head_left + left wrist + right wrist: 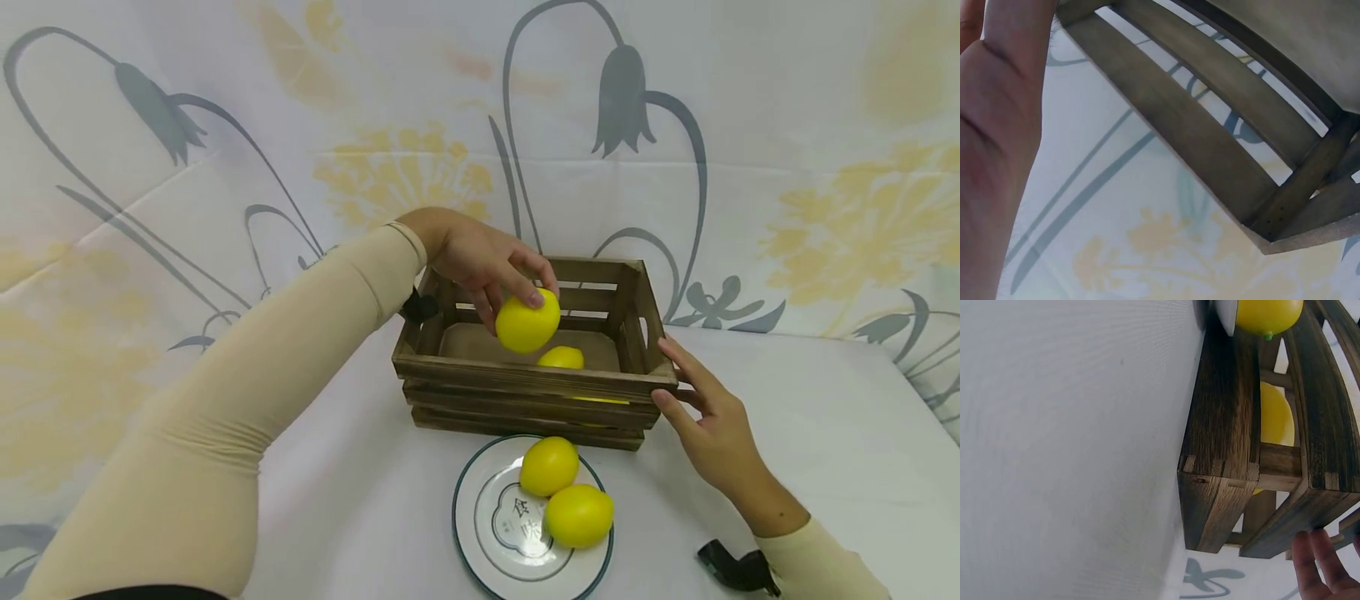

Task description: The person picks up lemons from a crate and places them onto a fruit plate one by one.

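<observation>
Cropped sleeve (202,433); left hand (483,258) pinches lemon (527,323); unclenched right hand (708,425) touches crate (487,375) obscuring another (562,358)

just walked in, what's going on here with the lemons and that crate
A person's left hand holds a yellow lemon over the inside of a slatted wooden crate. The right hand touches the crate's right end. At least one more lemon lies in the crate, and two others sit side by side on a round plate in front of it.
</observation>
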The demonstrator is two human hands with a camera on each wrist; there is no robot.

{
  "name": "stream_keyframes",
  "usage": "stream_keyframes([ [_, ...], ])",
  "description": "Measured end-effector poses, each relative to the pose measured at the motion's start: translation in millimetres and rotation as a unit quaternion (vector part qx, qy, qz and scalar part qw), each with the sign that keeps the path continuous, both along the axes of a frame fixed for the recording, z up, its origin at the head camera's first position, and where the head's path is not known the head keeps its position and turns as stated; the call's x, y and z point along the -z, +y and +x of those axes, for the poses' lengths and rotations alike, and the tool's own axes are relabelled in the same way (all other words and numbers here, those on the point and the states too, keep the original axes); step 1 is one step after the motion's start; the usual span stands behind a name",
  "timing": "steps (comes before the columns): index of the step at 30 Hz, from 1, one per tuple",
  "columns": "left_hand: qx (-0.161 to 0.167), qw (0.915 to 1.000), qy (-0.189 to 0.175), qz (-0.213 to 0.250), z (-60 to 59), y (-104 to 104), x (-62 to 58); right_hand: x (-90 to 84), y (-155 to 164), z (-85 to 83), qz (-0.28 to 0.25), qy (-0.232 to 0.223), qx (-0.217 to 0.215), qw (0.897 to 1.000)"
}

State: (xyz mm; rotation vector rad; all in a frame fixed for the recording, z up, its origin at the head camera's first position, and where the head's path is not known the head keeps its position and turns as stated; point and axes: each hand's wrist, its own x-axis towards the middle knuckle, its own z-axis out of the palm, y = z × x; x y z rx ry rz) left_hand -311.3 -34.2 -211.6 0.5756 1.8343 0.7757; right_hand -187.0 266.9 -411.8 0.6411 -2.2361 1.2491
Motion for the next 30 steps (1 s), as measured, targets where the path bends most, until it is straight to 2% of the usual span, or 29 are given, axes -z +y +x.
stream_keyframes([
  [8,0.024,0.9997,0.007,0.003,12.9,0,-9.0,0.7,0,-6.6,-0.003,0.003,-0.002,1.0],
  [15,0.063,0.9978,0.018,0.007,25.5,1,-11.1,0.9,1,-10.0,0.0,-0.008,0.008,1.0],
  [24,0.112,0.9932,-0.025,0.02,38.4,-2,-2.6,1.2,2,-11.1,0.002,-0.013,0.012,1.0],
  [30,0.139,0.9901,-0.021,-0.003,50.2,-3,9.6,0.8,3,-11.2,0.001,-0.014,0.014,1.0],
])
